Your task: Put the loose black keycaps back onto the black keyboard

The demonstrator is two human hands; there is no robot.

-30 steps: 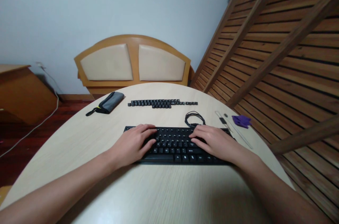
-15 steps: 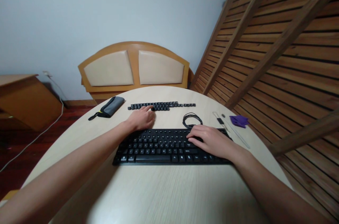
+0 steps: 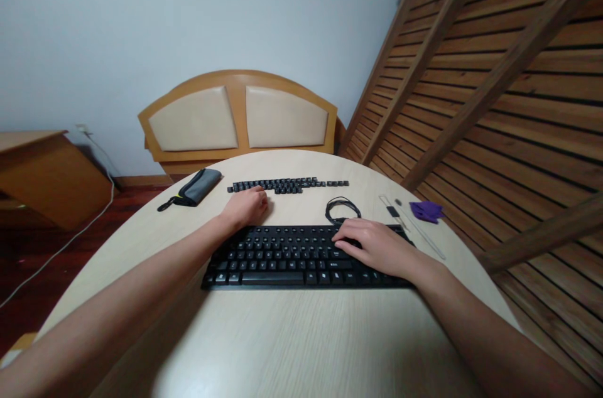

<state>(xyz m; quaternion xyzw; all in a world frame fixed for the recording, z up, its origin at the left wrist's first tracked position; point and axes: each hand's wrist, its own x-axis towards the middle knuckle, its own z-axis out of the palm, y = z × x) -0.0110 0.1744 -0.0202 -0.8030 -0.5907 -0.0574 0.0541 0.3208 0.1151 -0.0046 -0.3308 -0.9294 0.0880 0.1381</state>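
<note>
A black keyboard (image 3: pixel 273 264) lies across the table, its upper rows showing bare posts where keycaps are off. Just beyond its far left edge is my left hand (image 3: pixel 247 204), fingers curled closed beside the rows of loose black keycaps (image 3: pixel 288 186); whatever it may hold is hidden. My right hand (image 3: pixel 372 246) rests on the keyboard's right part, fingers stretched out and loosely apart, covering the keys under it. Behind that hand lies a coiled black cable (image 3: pixel 328 211).
On the left of the round table (image 3: pixel 301 335) is a grey and black pouch (image 3: pixel 201 186). To the right lie a wire keycap puller (image 3: pixel 392 211), a thin metal rod (image 3: pixel 426 235) and a purple cloth (image 3: pixel 426 211). A slatted wooden frame (image 3: pixel 509 84) leans beyond the right edge.
My left hand has drawn slightly left, off the loose keycaps, and its fingers have curled in. The right hand stays on the keyboard. The view has shifted slightly.
</note>
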